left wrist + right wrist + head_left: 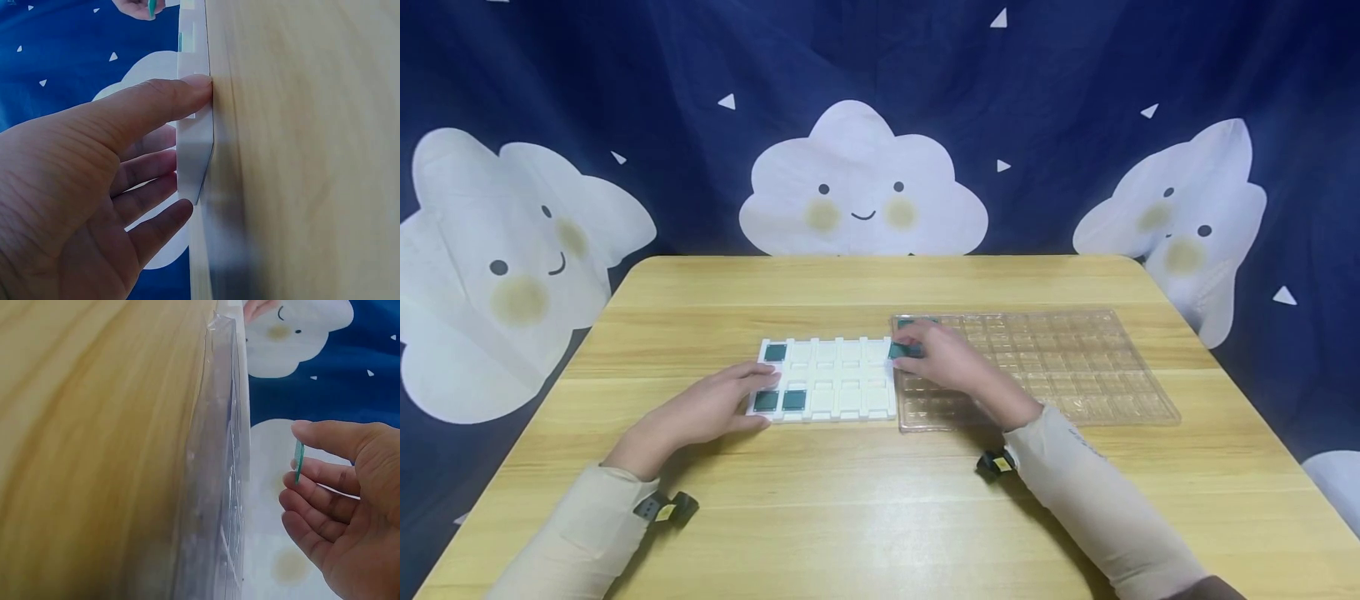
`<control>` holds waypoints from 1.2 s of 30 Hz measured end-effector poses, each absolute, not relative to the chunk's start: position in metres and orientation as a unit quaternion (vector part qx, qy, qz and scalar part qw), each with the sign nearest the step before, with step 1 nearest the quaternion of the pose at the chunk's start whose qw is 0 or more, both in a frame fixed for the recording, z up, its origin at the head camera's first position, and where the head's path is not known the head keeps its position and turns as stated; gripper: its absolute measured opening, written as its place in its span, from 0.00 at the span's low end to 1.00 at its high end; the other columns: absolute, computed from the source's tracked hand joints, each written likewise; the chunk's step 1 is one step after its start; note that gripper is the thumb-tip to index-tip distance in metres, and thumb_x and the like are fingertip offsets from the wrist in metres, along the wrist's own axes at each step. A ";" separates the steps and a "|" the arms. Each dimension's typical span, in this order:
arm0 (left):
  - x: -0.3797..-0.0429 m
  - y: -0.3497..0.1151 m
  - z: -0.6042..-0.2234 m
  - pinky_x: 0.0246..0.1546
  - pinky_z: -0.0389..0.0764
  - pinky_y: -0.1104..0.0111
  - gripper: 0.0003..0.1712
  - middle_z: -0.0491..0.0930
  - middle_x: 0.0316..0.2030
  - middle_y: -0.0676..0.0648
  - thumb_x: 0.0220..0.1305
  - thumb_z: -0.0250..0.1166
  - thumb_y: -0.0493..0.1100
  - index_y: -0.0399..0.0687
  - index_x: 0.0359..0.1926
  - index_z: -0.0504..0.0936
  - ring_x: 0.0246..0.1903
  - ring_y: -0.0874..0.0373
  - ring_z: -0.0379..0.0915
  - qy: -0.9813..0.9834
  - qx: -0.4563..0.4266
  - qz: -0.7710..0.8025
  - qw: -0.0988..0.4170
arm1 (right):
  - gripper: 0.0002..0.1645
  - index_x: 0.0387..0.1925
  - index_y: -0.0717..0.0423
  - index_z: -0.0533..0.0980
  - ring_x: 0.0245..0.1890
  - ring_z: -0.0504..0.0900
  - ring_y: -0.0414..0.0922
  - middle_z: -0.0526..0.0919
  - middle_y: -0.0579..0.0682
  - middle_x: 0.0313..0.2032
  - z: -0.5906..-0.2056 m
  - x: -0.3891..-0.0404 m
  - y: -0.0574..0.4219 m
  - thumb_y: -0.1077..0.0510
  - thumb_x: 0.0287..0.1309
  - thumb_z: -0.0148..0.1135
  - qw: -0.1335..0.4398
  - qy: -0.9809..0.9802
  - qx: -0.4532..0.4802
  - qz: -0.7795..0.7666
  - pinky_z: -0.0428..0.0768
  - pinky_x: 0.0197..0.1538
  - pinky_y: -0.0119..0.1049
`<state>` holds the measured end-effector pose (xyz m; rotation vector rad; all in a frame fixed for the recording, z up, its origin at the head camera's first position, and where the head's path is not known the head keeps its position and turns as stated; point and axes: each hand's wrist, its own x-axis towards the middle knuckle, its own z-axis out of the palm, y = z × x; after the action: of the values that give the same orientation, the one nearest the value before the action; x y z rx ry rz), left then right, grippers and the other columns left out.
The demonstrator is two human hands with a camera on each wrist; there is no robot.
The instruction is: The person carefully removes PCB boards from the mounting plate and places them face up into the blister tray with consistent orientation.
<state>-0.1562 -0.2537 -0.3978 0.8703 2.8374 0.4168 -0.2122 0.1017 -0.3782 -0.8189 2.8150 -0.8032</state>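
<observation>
A white compartment tray (825, 377) lies on the table with three dark green square plates (795, 400) in it: two in the near row and one at the far left. My left hand (722, 400) holds this tray by its left end. In the left wrist view, the thumb presses the near side while the other fingers are at the end. My right hand (951, 358) pinches a thin green square plate (299, 461) between thumb and fingertips. That hand is above the left part of a clear plastic tray (1075, 375), close to the white tray's right end.
Another green square (916, 322) shows at the clear tray's far left corner, partly hidden by the right hand. Both trays lie side by side on a wooden table (865, 500). Behind the table hangs a dark blue curtain (685, 167) with clouds.
</observation>
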 end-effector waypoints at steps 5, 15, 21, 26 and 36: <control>-0.156 -0.253 -0.397 0.65 0.64 0.46 0.38 0.68 0.65 0.37 0.59 0.71 0.52 0.36 0.65 0.73 0.65 0.37 0.62 0.945 0.289 0.137 0.073 | 0.23 0.53 0.56 0.79 0.48 0.80 0.47 0.81 0.49 0.47 -0.377 -0.210 0.109 0.50 0.59 0.69 0.055 0.927 -0.266 -0.260 0.80 0.52 0.44; -0.156 -0.254 -0.398 0.65 0.63 0.46 0.38 0.68 0.66 0.37 0.59 0.71 0.52 0.37 0.65 0.72 0.65 0.38 0.61 0.946 0.287 0.135 0.073 | 0.22 0.52 0.58 0.80 0.47 0.80 0.48 0.83 0.50 0.46 -0.378 -0.203 0.119 0.52 0.57 0.70 0.061 0.926 -0.267 -0.261 0.80 0.54 0.44; -0.156 -0.255 -0.398 0.65 0.63 0.46 0.38 0.68 0.66 0.37 0.59 0.71 0.52 0.37 0.65 0.72 0.65 0.38 0.62 0.945 0.288 0.135 0.072 | 0.23 0.52 0.56 0.80 0.50 0.80 0.47 0.83 0.49 0.48 -0.380 -0.201 0.124 0.51 0.57 0.70 0.075 0.929 -0.273 -0.240 0.78 0.55 0.44; -0.156 -0.254 -0.398 0.65 0.63 0.46 0.38 0.67 0.66 0.37 0.59 0.71 0.52 0.38 0.66 0.72 0.66 0.38 0.61 0.945 0.286 0.137 0.074 | 0.24 0.53 0.55 0.80 0.50 0.80 0.48 0.83 0.50 0.49 -0.382 -0.199 0.125 0.51 0.57 0.71 0.084 0.930 -0.276 -0.227 0.78 0.55 0.45; -0.156 -0.254 -0.398 0.65 0.63 0.46 0.38 0.67 0.66 0.37 0.59 0.71 0.52 0.38 0.66 0.72 0.66 0.38 0.60 0.946 0.282 0.139 0.078 | 0.22 0.51 0.52 0.81 0.46 0.80 0.46 0.83 0.48 0.48 -0.385 -0.197 0.123 0.50 0.55 0.72 0.104 0.930 -0.292 -0.196 0.80 0.52 0.43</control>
<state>-0.1557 -0.2536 -0.3976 0.8445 2.8336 0.4158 -0.1967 0.1230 -0.3847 -0.8600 2.7435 -0.5768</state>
